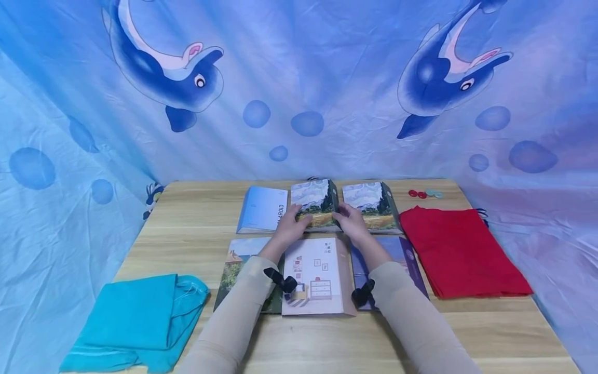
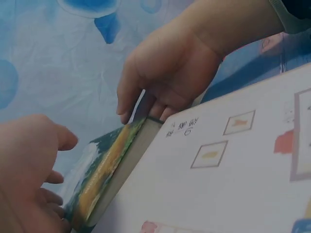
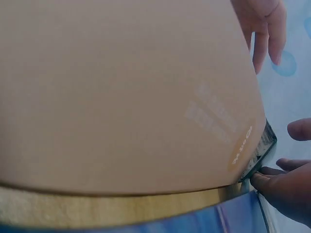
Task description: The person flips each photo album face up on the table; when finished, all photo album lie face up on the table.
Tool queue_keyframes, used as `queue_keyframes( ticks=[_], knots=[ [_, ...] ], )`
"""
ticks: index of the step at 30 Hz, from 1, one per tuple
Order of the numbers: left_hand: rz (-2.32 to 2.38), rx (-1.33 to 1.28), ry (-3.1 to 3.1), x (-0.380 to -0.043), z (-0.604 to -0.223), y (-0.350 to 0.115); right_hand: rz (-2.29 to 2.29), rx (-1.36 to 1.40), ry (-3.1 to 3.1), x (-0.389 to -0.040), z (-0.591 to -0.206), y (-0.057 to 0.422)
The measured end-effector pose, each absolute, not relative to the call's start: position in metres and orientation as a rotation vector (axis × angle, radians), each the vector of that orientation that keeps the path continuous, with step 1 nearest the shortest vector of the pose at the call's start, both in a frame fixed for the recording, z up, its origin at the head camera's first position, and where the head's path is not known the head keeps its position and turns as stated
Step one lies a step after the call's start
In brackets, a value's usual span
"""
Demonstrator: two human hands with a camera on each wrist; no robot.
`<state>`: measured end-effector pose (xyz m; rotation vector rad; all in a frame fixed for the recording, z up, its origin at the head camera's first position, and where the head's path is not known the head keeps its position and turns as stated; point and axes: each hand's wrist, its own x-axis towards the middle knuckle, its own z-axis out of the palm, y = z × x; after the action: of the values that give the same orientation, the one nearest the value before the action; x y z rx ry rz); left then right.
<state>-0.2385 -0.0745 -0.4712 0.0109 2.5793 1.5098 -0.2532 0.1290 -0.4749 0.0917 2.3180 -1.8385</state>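
From the left, we seem to be squaring up the middle back book (image 1: 312, 197); next calls for light, even pressure from both sides. Our left hand (image 1: 292, 223) lies relaxed, gripping nothing, by its lower left corner. The book sits upper centre, between our hands; our right hand (image 1: 351, 221), loosely unclenched, touches its right side.

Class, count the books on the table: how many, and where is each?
6. Back row, left to right: blue book, landscape book, matching landscape book. Front row: garden-scene book, white book, purple book.
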Motion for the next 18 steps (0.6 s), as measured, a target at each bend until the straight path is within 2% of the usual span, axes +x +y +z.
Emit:
queue_keyframes(
  ticks=[7,13,18],
  knots=[
    [1.487,0.064,2.606,-0.241,-0.475,-0.07,-1.775,0.008,2.361,-0.25,-0.468,0.126],
    [1.563,0.098,2.579,-0.241,-0.478,-0.063,-1.895,0.019,2.407,-0.246,-0.464,0.123],
    [1.615,0.095,2.539,-0.243,-0.48,-0.057,-2.029,0.132,2.465,-0.247,-0.463,0.12]
  ],
)
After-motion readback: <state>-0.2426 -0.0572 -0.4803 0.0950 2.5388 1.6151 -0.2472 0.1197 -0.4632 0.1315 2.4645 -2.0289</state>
